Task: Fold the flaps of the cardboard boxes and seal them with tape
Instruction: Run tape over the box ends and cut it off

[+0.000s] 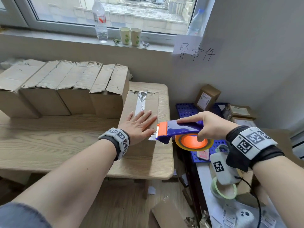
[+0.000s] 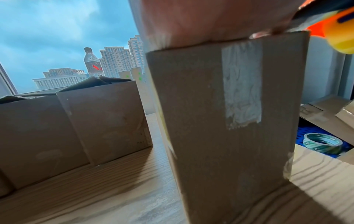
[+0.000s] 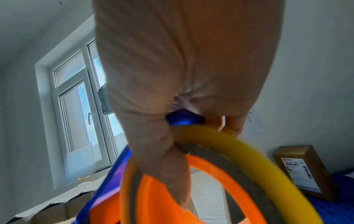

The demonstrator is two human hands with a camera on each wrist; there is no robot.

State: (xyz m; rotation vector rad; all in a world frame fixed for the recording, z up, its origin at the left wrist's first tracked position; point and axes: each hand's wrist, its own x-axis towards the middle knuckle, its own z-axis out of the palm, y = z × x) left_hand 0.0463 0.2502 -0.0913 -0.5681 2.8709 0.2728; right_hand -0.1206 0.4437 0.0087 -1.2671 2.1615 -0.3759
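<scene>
A small closed cardboard box stands at the right end of the wooden table, a strip of clear tape along its top seam. My left hand lies flat on the box top with straight fingers. In the left wrist view the tape runs down the box's near side. My right hand grips a blue and orange tape dispenser with a yellow tape roll. Its orange toothed blade sits at the box's near right edge. The right wrist view shows fingers curled round the dispenser and roll.
A row of taller boxes with loose flaps stands on the table's left and back. On the windowsill stand a water bottle and two paper cups. Right of the table lie blue crates, labelled parcels and a spare tape roll.
</scene>
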